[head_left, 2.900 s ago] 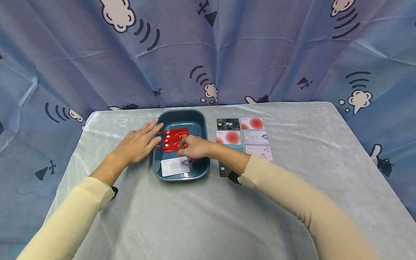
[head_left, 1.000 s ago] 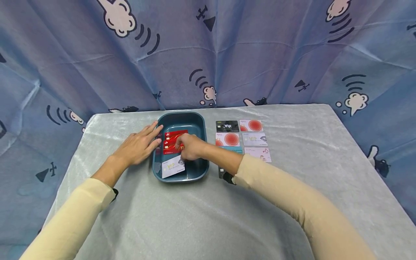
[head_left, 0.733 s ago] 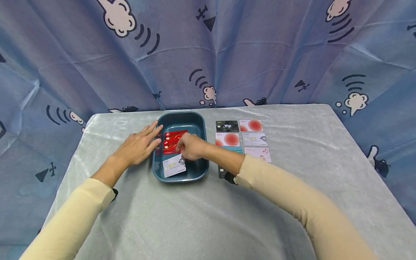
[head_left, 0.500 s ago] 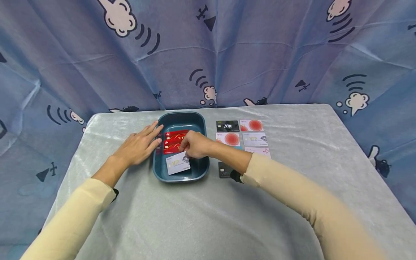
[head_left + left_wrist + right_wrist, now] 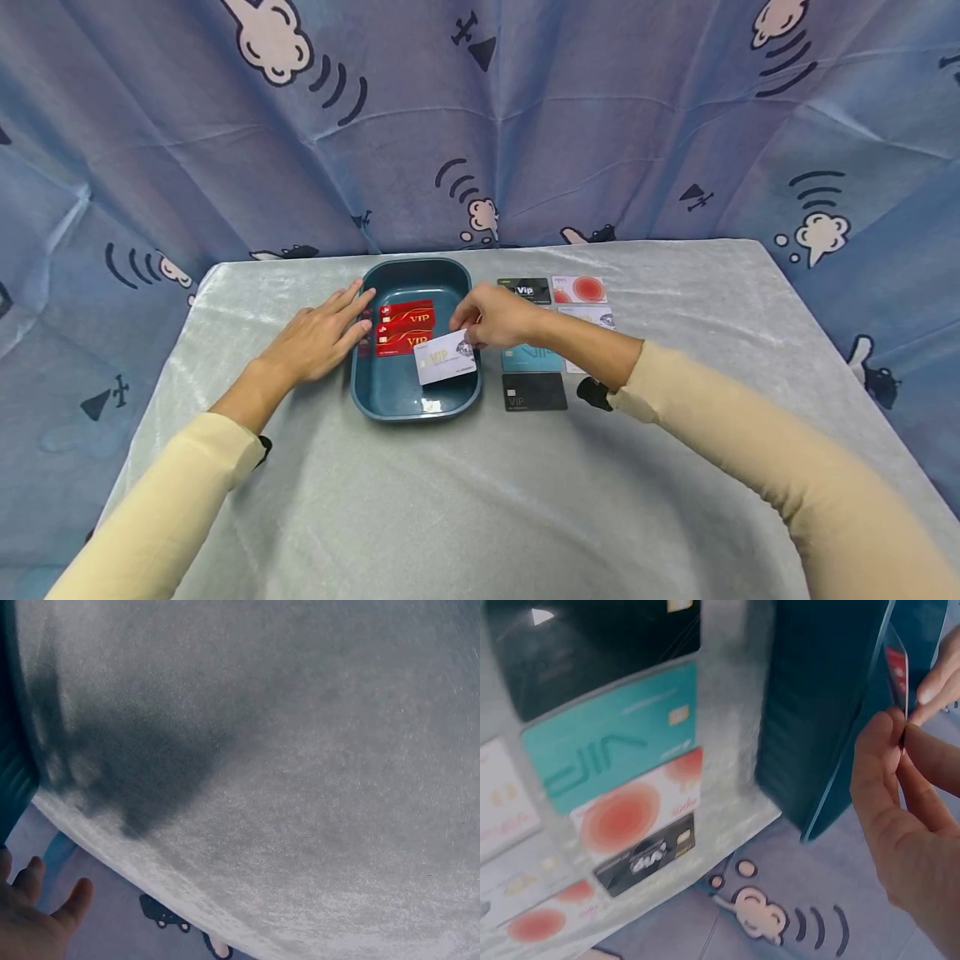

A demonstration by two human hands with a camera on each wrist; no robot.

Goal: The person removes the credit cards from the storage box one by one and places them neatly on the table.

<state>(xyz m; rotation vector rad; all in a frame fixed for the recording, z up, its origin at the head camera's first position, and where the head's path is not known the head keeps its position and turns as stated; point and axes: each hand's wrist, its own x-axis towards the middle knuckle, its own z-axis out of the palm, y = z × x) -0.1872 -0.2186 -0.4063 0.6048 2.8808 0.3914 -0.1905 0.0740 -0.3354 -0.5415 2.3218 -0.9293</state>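
My right hand [image 5: 498,317] pinches a white VIP card [image 5: 442,358] by its right end, over the right side of a dark blue tray [image 5: 360,392]. In the right wrist view that card [image 5: 898,671] appears nearly edge-on between thumb and fingers. Two red VIP cards [image 5: 405,327] lie in the tray, one overlapping the other. My left hand [image 5: 318,335] rests with straight fingers on the tray's left rim. Only some fingers of the left hand [image 5: 41,907] show in the left wrist view.
Right of the tray, cards lie in two columns: a black card [image 5: 534,392], a teal card [image 5: 532,358], a black Vip card [image 5: 525,289], a red-circle card [image 5: 580,289] and others partly under my right arm. A grey cloth [image 5: 390,508] covers the table; a patterned curtain [image 5: 600,125] hangs behind.
My right hand has lifted the white card from the tray's front and carried it right, toward the right rim. More of the red cards shows. The left hand has stayed put.
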